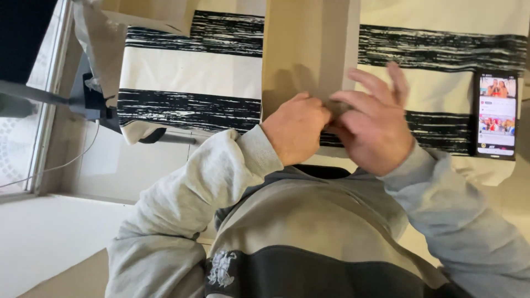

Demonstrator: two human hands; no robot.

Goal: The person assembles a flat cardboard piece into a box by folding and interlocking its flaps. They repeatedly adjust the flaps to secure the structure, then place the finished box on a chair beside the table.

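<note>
Where the two hands meet at the near edge of the table, they work on the bottom end of a tan paper sheet (309, 49), a long flat strip that runs from the far edge of the view toward the person. The left hand (295, 135) is curled into a loose fist, knuckles up, its fingertips tucked under and pressed onto the paper's near end. The right hand (372, 132) is just beside it and touching it, thumb and forefinger pinched at the same spot (the motion blur hides exactly what they grip), while the other fingers (397, 83) are spread and lifted above the paper. Both arms wear grey sleeves (204, 187). The paper lies on a cream tablecloth (187, 72) crossed by brushed black stripes. To the right, well apart from the hands, a phone (497, 115) lies flat with its screen lit. At far left, more tan paper (105, 44) hangs crumpled over the table's corner, beside a dark stand (91, 99) and a window.
</note>
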